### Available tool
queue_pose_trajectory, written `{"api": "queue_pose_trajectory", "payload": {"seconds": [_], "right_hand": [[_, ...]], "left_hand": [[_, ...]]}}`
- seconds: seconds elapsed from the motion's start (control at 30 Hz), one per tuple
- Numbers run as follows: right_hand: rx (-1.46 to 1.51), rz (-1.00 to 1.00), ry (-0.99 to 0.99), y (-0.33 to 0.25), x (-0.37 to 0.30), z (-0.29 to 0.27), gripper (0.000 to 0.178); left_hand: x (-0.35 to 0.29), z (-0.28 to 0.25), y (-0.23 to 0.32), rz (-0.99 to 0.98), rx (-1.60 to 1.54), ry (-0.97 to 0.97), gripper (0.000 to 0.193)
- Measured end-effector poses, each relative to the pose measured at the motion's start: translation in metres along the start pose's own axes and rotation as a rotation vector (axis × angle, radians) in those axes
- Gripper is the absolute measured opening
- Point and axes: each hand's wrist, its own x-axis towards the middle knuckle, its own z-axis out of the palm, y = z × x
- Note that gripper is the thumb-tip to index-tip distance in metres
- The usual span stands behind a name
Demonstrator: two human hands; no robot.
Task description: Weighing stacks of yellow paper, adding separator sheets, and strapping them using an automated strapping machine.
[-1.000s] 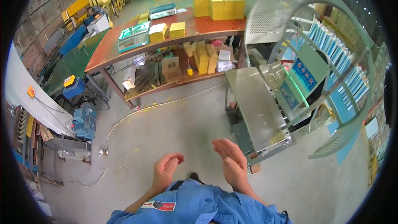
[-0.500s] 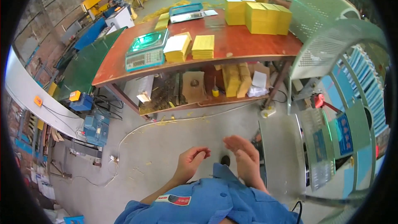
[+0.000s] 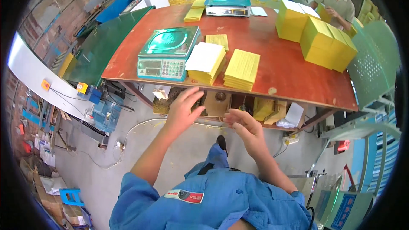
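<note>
My left hand is raised in front of the table's near edge, empty, with its fingers and thumb apart. Lower and to its right, my right hand is also empty, its fingers loosely bent and the thumb apart. Just beyond them on the red-brown table lie two stacks of yellow paper pieces: a white-topped stack and an all-yellow stack. A thin yellow bundle lies behind these. Left of the stacks stands a teal digital scale, nearer to my left hand. Neither hand touches anything.
Farther back sit a second scale and small yellow stacks. Tall yellow blocks stand at the right, where a seated person holds a yellow piece. A green-topped table adjoins on the left; a cable crosses the floor.
I have come closer to the table, and the stacks and scale appear larger. Both hands have moved forward and up toward its edge; the left hand's fingers have spread.
</note>
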Motion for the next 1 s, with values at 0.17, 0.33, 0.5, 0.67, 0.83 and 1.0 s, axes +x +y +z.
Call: {"api": "queue_pose_trajectory", "payload": {"seconds": [0.17, 0.33, 0.5, 0.67, 0.83, 1.0], "right_hand": [[-0.071, 0.053, -0.073, 0.013, 0.089, -0.008, 0.041], [-0.002, 0.113, -0.006, 0.019, 0.146, -0.013, 0.038], [0.071, 0.236, 0.052, 0.024, 0.185, -0.026, 0.038], [0.039, 0.201, 0.052, 0.035, 0.219, -0.032, 0.039], [0.115, 0.3, 0.046, 0.036, 0.25, -0.023, 0.043], [0.206, 0.306, 0.098, 0.04, 0.274, -0.013, 0.048]], "left_hand": [[0.1, 0.017, -0.079, 0.227, 0.381, -0.076, 0.065], [0.154, 0.01, -0.131, 0.241, 0.278, -0.281, 0.06], [0.177, -0.006, -0.144, 0.196, 0.104, -0.405, 0.032], [0.173, -0.01, -0.155, 0.004, -0.086, -0.36, 0.018], [0.161, -0.003, -0.154, -0.139, -0.331, -0.211, 0.014], [0.157, 0.005, -0.148, -0.064, -0.3, -0.2, 0.016]]}}
